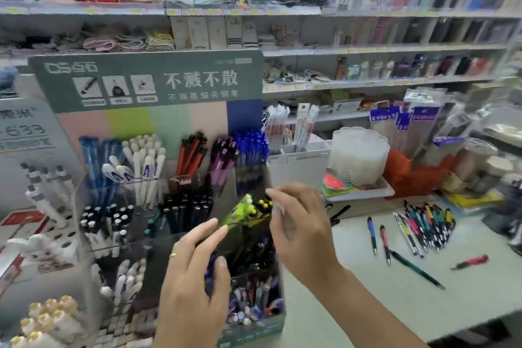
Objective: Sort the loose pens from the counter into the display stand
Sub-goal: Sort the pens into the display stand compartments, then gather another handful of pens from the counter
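We held both hands over the display stand, header reading "不溅不散"; left hand and right hand fingers apart, loose pens on desk.

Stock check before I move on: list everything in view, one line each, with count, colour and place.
display stand: one, green header, left of centre, compartments full of pens
yellow-green pens: a small bunch, in the stand between both hands
loose pens: a mixed-colour pile plus several singles, on the counter at right
counter: one, pale, lower right
white pens: a bunch, upper stand compartment
blue pens: a bunch, upper right compartment
shelves: several tiers, stocked goods behind, blurred
left hand: fingers relaxed, ring on, at the stand front
right hand: fingers spread beside the yellow-green pens
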